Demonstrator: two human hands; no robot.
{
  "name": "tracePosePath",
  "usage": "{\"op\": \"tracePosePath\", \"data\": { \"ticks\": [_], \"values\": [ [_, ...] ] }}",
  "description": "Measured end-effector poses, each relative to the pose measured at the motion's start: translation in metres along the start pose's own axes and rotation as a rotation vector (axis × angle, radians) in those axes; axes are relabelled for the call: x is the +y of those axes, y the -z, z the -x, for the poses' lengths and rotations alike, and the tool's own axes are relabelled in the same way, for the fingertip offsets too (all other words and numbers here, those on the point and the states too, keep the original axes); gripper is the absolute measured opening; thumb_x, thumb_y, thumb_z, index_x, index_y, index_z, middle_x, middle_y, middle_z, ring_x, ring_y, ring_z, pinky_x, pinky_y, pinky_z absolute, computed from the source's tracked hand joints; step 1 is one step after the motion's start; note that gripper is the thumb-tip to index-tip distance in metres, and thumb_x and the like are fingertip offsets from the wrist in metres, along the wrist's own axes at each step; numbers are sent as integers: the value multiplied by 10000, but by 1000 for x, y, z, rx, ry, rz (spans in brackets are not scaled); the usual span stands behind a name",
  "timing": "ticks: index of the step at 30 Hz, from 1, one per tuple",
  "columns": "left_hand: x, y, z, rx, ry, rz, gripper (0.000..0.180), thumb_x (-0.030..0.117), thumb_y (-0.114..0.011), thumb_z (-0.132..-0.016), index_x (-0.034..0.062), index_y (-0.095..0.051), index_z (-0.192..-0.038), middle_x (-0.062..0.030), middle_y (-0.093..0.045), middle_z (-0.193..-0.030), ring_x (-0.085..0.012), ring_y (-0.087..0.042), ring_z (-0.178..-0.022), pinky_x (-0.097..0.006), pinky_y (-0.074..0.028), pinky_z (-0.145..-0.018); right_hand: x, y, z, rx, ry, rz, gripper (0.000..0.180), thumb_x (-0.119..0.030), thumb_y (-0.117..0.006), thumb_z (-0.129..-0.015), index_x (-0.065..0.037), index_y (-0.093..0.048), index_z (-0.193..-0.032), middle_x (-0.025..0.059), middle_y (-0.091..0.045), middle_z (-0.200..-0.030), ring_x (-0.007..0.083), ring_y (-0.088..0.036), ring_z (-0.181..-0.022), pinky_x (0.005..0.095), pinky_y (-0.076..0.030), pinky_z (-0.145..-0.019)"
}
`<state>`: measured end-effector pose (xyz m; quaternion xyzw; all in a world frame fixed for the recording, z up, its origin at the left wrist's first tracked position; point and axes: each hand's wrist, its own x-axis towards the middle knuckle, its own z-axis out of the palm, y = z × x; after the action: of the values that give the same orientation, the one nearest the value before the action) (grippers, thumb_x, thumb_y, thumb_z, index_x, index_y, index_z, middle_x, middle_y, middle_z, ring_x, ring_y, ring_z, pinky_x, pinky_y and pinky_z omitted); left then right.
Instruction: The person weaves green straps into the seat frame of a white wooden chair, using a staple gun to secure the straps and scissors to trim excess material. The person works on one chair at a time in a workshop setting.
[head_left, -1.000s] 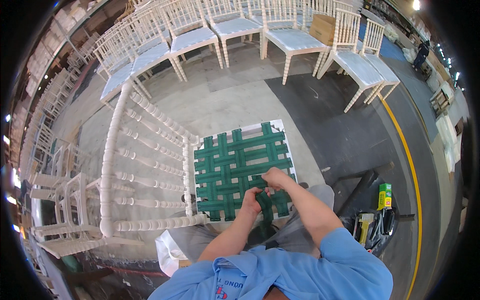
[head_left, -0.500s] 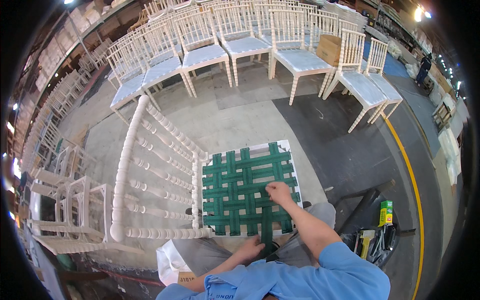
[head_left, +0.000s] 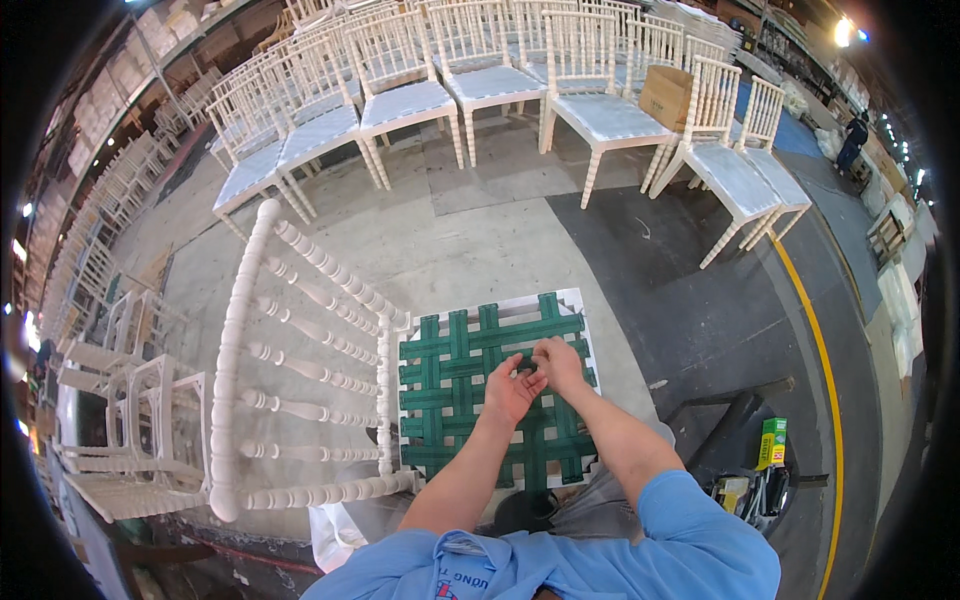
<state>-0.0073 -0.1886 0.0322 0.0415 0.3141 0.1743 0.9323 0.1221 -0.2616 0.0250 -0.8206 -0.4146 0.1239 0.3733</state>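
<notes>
Meeting over the middle of the frame, the left hand (head_left: 512, 388) and the right hand (head_left: 558, 364) hover just above the green woven webbing (head_left: 470, 380) of a white chair seat (head_left: 590, 310). The left fingers are loosely curled with the palm open. The right fingers are bent together, maybe pinching something small, but I cannot tell what. The chair lies with its spindle back (head_left: 300, 370) toward the left of the frame, so the seat faces the person. A row of white chairs (head_left: 480, 90) stands along the upper part.
</notes>
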Motion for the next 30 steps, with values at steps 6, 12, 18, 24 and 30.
{"op": "tracePosePath", "data": {
  "ticks": [6,12,18,24,30],
  "values": [
    [-2,7,-40,35,-85,117,352,410,-439,-1073,147,-595,-1247,-138,-595,-1110,-259,-638,-829,-395,-574,-748,11,-7,-2,-19,-7,45,118,-117,-738,-824,-98,-734,-940,124,-653,-893,349,-666,-861,429,-533,-754],
    [-13,1,-52,165,-110,51,358,428,-453,-1054,206,-681,-1219,-38,-574,-1070,-177,-473,-787,-336,-493,-679,22,-2,-25,12,-165,64,138,-219,-741,-864,-123,-783,-954,153,-674,-960,342,-681,-922,464,-547,-812],
    [-3,4,-50,100,-105,134,350,390,-440,-1066,161,-679,-1178,-37,-592,-1000,-194,-535,-761,-356,-525,-708,8,-19,-47,-94,-203,112,233,-286,-792,-816,-85,-782,-933,172,-718,-945,352,-706,-895,435,-557,-808],
    [-11,-19,-1,244,-40,-282,315,203,-506,-1042,38,-577,-1300,-124,-563,-1205,-296,-666,-927,-462,-588,-794,27,3,-60,-87,-434,-326,172,-229,-777,-876,-67,-766,-932,68,-681,-774,213,-661,-677,367,-534,-618],
    [11,14,48,200,-235,-789,396,75,-512,-1039,58,-496,-1435,-101,-687,-1116,-198,-692,-763,-357,-588,-702,-16,38,-78,-226,-514,-745,117,-188,-724,-952,-77,-696,-928,-31,-582,-707,82,-503,-591,276,-401,-485]
  ]
}}
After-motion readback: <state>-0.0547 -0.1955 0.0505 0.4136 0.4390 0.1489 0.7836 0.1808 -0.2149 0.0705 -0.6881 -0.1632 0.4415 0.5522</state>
